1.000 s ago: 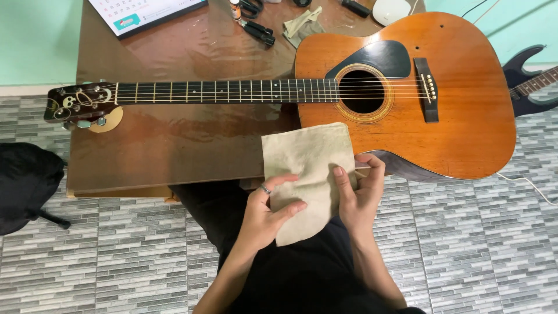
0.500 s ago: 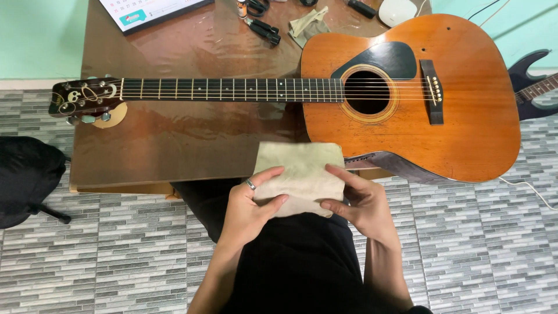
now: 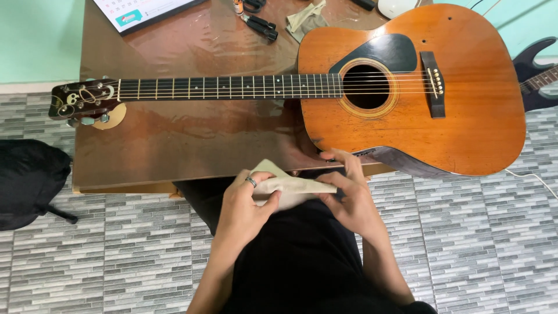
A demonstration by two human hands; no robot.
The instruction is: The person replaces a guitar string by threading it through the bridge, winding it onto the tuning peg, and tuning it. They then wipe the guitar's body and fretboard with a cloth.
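Grey patterned tile floor [image 3: 133, 250] runs under a brown desk [image 3: 192, 145], and an acoustic guitar [image 3: 407, 87] lies across the desk with its neck pointing to the person's left. Tools [image 3: 258, 23], a second rag [image 3: 305, 17] and a calendar [image 3: 145, 9] sit at the far edge; a black bag [image 3: 29, 180] rests on the floor to the left.

The cloth [image 3: 290, 187] is held over the lap, just below the desk's near edge and the guitar's lower bout. Its long axis runs left to right, between the two hands. The left hand [image 3: 247, 203] has its fingers [image 3: 250, 180] curled closed over the cloth's left end; the right hand [image 3: 349, 197] pinches the right end, fingertips near the guitar's side. Both hands are about equally near.

Against the earlier frames, the cloth has been folded from a broad sheet into a narrow strip, and the hands sit closer together.
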